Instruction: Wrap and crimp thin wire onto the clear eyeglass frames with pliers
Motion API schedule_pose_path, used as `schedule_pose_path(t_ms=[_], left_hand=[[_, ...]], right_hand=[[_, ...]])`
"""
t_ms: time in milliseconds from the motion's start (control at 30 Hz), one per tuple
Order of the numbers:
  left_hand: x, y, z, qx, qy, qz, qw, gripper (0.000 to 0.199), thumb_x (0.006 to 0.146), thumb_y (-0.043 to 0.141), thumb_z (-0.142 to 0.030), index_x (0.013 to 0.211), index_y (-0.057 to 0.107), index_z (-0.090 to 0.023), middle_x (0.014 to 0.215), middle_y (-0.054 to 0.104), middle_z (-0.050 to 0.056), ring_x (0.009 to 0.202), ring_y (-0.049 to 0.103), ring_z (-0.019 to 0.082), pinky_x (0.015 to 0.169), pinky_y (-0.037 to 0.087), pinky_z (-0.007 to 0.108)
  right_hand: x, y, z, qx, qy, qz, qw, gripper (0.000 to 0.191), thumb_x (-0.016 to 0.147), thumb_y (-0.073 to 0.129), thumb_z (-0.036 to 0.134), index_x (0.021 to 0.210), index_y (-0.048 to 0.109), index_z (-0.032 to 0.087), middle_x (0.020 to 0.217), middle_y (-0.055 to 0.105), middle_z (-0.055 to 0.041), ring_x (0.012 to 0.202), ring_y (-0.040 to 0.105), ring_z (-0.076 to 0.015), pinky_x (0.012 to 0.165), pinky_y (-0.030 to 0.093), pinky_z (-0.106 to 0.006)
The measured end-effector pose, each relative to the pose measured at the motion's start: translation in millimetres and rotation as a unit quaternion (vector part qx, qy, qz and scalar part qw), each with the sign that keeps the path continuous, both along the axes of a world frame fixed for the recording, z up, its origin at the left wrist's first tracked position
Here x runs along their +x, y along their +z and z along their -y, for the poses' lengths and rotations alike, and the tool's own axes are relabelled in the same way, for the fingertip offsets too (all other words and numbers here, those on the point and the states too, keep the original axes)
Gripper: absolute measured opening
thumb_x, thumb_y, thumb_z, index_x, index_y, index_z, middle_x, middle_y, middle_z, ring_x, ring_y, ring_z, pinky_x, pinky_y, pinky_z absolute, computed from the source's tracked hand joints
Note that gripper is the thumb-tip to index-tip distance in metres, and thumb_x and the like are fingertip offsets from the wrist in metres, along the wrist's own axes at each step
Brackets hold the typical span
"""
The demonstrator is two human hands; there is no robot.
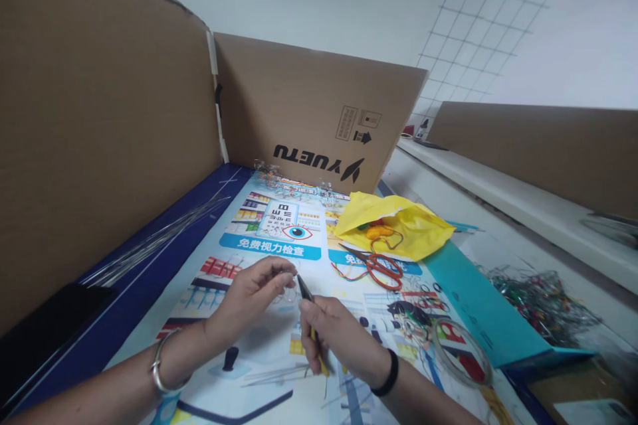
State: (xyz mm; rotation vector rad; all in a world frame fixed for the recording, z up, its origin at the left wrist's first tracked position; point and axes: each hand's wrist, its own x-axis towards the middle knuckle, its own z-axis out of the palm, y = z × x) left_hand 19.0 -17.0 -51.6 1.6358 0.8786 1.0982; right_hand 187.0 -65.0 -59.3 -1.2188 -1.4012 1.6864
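My right hand (326, 329) is wrapped round needle-nose pliers (305, 291) with dark jaws and yellow handles. The tips of the jaws reach up to the fingertips of my left hand (256, 289), which are pinched together. A thin, clear or silvery wire piece (288, 293) with small loops shows just under those fingertips; its exact shape is too fine to make out. Several straight wires (276, 375) lie on the printed sheet (259, 345) below my hands. Beyond the pliers are scissors (385, 271) with orange-red handles, their blades pointing left.
A yellow bag (423, 229) with orange yarn (377, 232) stands at the back right. Long wires (159, 239) lie at left. A wire coil (461, 352) is at right, near a tangled heap of wire pieces (543, 305). Cardboard panels (319, 106) wall the left and back.
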Motion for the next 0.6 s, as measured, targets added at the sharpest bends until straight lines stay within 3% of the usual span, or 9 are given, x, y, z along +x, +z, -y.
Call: schedule_pose_path(t_ms=[233, 600], left_hand=[[-2.2, 2.5, -3.7, 0.131, 0.036, -0.077, 0.988, 0.012, 0.079, 0.055, -0.023, 0.078, 0.067, -0.021, 0.08, 0.067, 0.004, 0.077, 0.059, 0.017, 0.073, 0.045, 0.028], [-5.7, -5.5, -2.1, 0.298, 0.05, -0.138, 0.943, 0.015, 0.08, 0.05, -0.012, 0.084, 0.062, -0.02, 0.078, 0.066, 0.004, 0.076, 0.06, 0.016, 0.07, 0.047, 0.027]], right_hand=[[1.3, -4.7, -1.3, 0.03, -0.014, 0.062, 0.998, 0.045, 0.079, 0.042, 0.06, 0.065, 0.045, 0.017, 0.039, 0.045, 0.0066, 0.029, 0.04, -0.0059, 0.03, 0.027, -0.015], [0.2, -4.3, -0.1, 0.039, -0.012, 0.065, 0.997, 0.047, 0.079, 0.042, 0.062, 0.067, 0.046, 0.017, 0.04, 0.044, 0.0069, 0.031, 0.04, -0.0056, 0.033, 0.027, -0.016]])
